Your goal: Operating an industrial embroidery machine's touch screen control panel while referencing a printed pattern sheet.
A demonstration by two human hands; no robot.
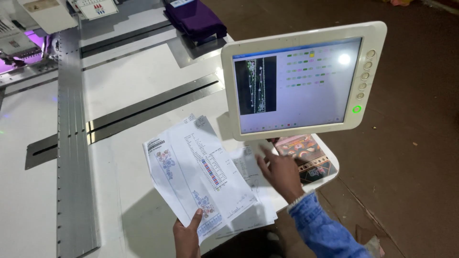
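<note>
My left hand (187, 234) pinches the near edge of a white printed sheet with coloured floral patterns (196, 177); my right hand (279, 171), fingers spread and open, hovers over more papers (245, 162). Just right lies what seems a patterned flat packet (306, 155), partly hidden under the white touchscreen monitor (301, 79), with folded purple cloth (196, 19) far left.

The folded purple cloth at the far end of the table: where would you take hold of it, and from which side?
Probably by the end of the purple cloth that overhangs the dark metal strip, coming from the near side. It lies flat and folded in layers on the white table, so pinching that whole thick edge should keep the folds together. Both hands are busy: the left hand holds the printed sheet.
</note>
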